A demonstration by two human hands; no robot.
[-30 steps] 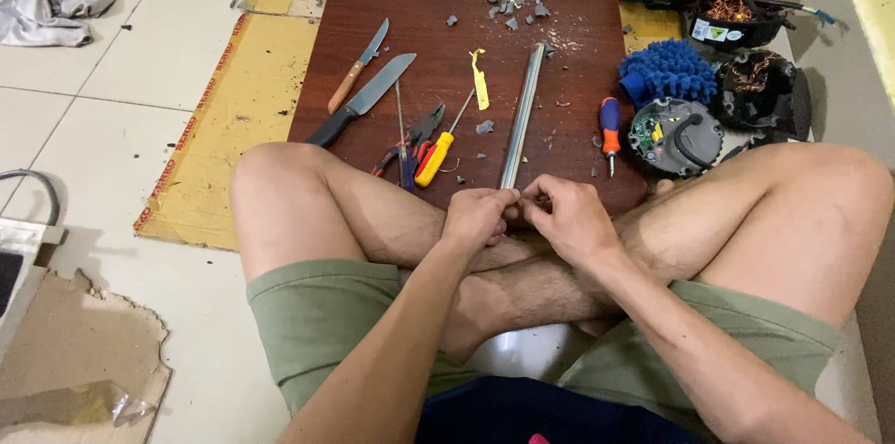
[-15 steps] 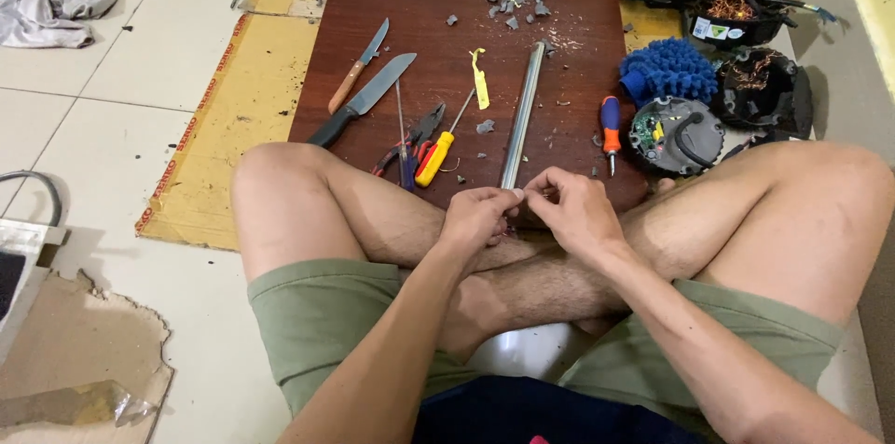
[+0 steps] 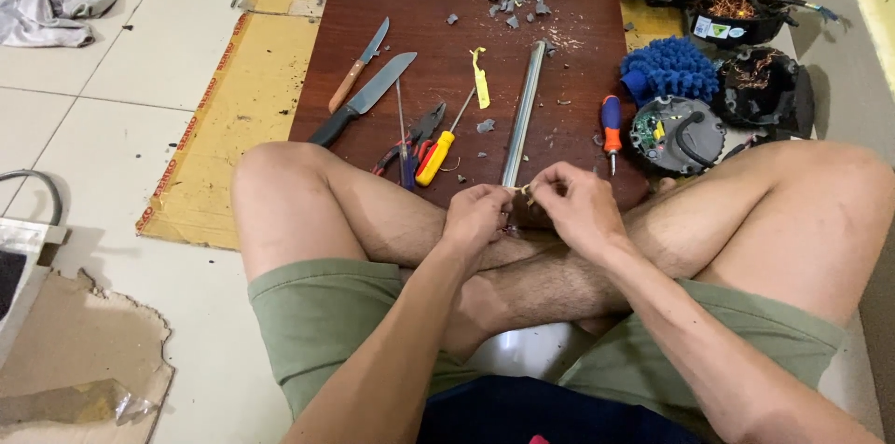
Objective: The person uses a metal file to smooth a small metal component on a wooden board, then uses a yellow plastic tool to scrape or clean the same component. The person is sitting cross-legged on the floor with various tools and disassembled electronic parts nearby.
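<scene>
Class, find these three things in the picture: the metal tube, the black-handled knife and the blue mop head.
metal tube [image 3: 523, 109], head view, middle of its shaft.
black-handled knife [image 3: 384, 81], head view, on the blade.
blue mop head [image 3: 673, 68], head view, centre of its fluffy pile.

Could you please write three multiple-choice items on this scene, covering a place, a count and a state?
1. Where does the metal rod lie?
A. on the wooden board
B. on the cardboard
C. across a knee

2. How many knives lie on the board?
A. one
B. two
C. four

3. What are the left hand and right hand doing?
A. resting flat
B. pinching a small pale piece together
C. gripping the pliers

Answers: 1 A, the rod runs along the board; 2 B, a wooden-handled knife beside a black-handled knife; 3 B, fingertips meet on it.
</scene>
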